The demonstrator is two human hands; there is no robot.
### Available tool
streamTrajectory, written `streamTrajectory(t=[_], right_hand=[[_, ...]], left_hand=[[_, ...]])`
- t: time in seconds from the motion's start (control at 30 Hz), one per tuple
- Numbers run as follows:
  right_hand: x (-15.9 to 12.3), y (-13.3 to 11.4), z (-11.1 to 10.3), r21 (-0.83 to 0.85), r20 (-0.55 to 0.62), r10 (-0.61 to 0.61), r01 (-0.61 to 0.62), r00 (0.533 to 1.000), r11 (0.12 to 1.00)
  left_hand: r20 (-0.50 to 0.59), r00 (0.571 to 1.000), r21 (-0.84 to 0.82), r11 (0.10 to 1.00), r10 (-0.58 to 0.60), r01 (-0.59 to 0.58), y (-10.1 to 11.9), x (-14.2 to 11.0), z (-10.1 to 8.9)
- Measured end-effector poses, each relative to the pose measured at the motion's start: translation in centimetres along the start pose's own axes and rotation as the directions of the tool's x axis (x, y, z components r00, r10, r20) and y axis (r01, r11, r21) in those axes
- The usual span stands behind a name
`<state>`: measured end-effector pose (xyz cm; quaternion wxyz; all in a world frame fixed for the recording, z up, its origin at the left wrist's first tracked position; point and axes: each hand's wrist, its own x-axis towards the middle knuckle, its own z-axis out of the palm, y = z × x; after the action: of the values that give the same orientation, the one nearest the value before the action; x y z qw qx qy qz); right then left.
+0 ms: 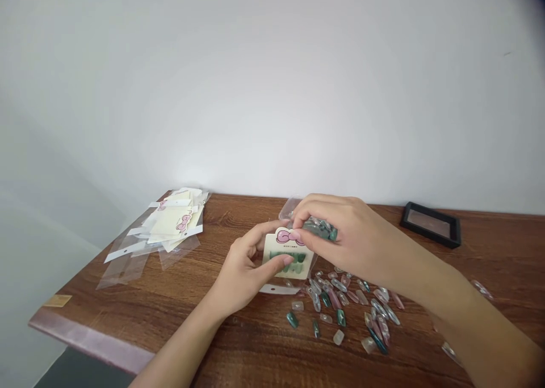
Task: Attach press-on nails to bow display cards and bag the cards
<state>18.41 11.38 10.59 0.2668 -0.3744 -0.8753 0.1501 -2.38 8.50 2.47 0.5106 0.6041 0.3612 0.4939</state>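
From my remote post, I hold a cream card above a wood-grain desk, its face printed with a pink bow and bearing rows of green false nails. My left hand has its grip clamped on the card, thumb across the front and fingers behind. My right hand pinches the card's top edge at the bow, thumb and forefinger brought together on it. A clear sleeve with a white strip shows below the card; whether the card sits inside it, I cannot tell from this angle. Just behind my hands, a clear box, partly hidden, holds more green pieces. Loose nails in green, pink and clear lie scattered beside and below my right forearm. A black frame rests near the wall at right; a pile of bow-printed cards and sleeves occupies the desk's far left corner.
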Motion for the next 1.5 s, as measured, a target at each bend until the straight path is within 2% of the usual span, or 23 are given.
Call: streamTrajectory(t=[0.2,0.37,0.53,0.63,0.73,0.8,1.13,1.3,1.5], right_hand=[[0.1,-0.2,-0.3,0.004,0.016,0.021,-0.021,1.000,1.000],[0.1,-0.4,-0.3,0.027,0.062,0.055,-0.057,0.997,0.998],[-0.1,0.2,-0.3,0.079,0.076,0.149,-0.155,0.986,0.985],[0.2,0.8,-0.5,0.159,-0.001,0.230,-0.227,0.973,0.961],[0.6,1.3,-0.8,0.225,-0.119,0.360,-0.328,0.925,0.918],[0.8,1.6,-0.8,0.271,-0.171,0.405,-0.352,0.898,0.896],[1.0,2.7,-0.6,0.452,-0.242,0.463,-0.323,0.853,0.832],[0.9,2.6,-0.4,0.430,-0.201,0.466,-0.350,0.862,0.832],[1.0,3.3,-0.8,0.336,-0.243,0.390,-0.300,0.888,0.893]], left_hand=[[-0.070,0.997,-0.026,1.000,0.013,-0.015,0.3,0.2,0.0],[-0.051,0.999,0.014,1.000,0.018,-0.018,0.3,0.0,0.1],[0.010,0.999,-0.095,0.995,-0.040,0.040,0.3,0.2,-0.1],[-0.101,0.993,-0.184,0.982,-0.067,0.048,0.3,0.6,-0.7],[-0.253,0.966,-0.240,0.971,-0.053,-0.010,0.2,1.1,-1.3],[-0.259,0.964,-0.267,0.964,-0.064,-0.008,0.2,1.3,-1.5],[-0.182,0.973,-0.326,0.942,-0.143,0.078,-1.0,1.7,-0.6],[-0.226,0.966,-0.286,0.957,-0.125,0.057,-1.7,1.6,-0.5],[-0.228,0.970,-0.257,0.966,-0.083,0.022,-1.3,1.8,-0.9]])
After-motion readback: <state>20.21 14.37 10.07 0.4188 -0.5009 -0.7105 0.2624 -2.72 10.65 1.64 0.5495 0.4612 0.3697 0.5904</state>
